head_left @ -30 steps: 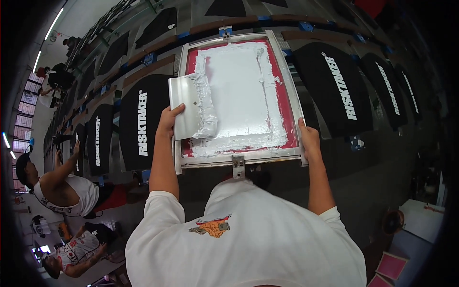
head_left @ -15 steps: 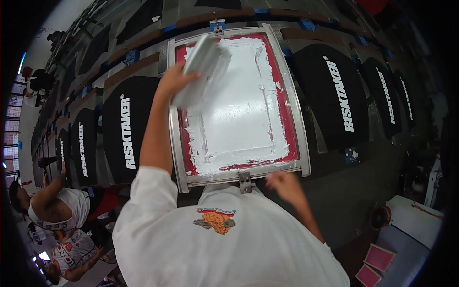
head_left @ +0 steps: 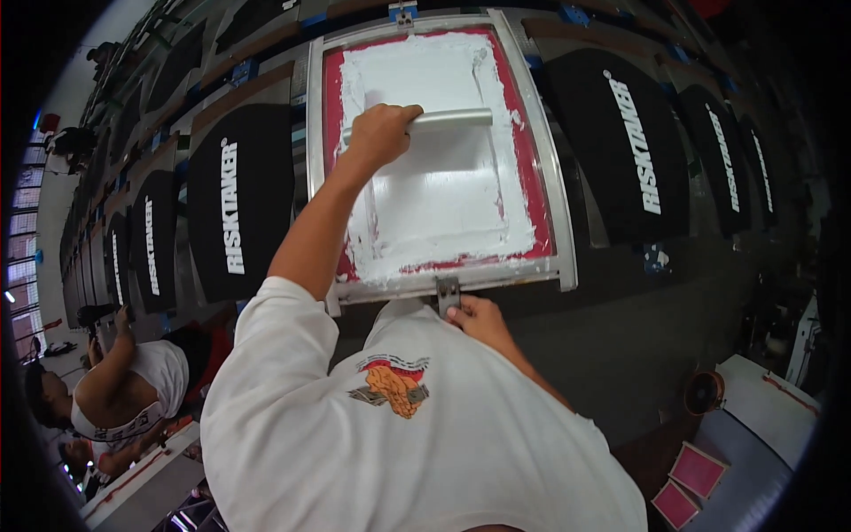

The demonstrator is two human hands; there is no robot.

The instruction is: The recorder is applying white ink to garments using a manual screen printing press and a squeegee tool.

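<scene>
Metal squeegee (head_left: 443, 118) half under left hand (head_left: 379, 133)

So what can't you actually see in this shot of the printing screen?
Head view only:
- Squeegee blade edge: hidden beneath its handle and the left hand.
- Whatever lies under the screen frame: covered by white ink.
- Right hand fingertips: tucked by the frame's clamp.
- Far row of black shirts: bent by the fisheye rim.

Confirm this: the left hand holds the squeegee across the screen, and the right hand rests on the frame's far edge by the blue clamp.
Not quite. The head view shows the left hand gripping the squeegee across the screen, but the right hand rests at the frame's near edge, by the metal tab, not at the far edge.
</scene>
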